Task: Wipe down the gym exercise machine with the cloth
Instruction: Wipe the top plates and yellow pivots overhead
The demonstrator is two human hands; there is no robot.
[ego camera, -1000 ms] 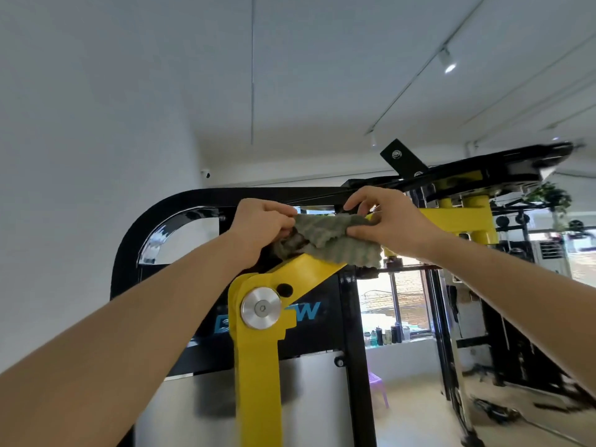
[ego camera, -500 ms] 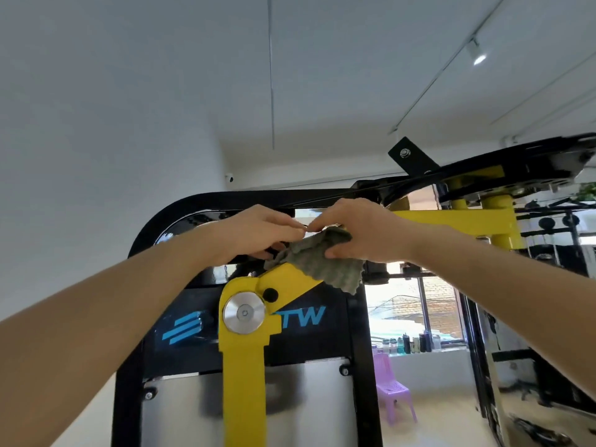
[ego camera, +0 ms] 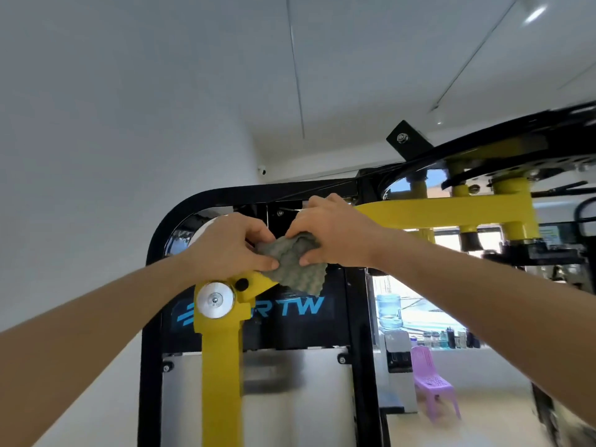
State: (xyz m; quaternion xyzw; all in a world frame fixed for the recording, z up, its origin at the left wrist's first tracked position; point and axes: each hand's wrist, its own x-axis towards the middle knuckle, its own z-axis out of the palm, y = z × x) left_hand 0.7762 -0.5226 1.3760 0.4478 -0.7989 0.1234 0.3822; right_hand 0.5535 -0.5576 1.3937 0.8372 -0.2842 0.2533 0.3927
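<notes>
Your left hand (ego camera: pixel 230 246) and your right hand (ego camera: pixel 335 235) both pinch the green cloth (ego camera: pixel 292 264); it hangs over the yellow arm (ego camera: pixel 254 285) of the machine.

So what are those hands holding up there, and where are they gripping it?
Both hold the grey-green cloth: the left hand pinches its left edge, the right hand its upper right edge.
</notes>
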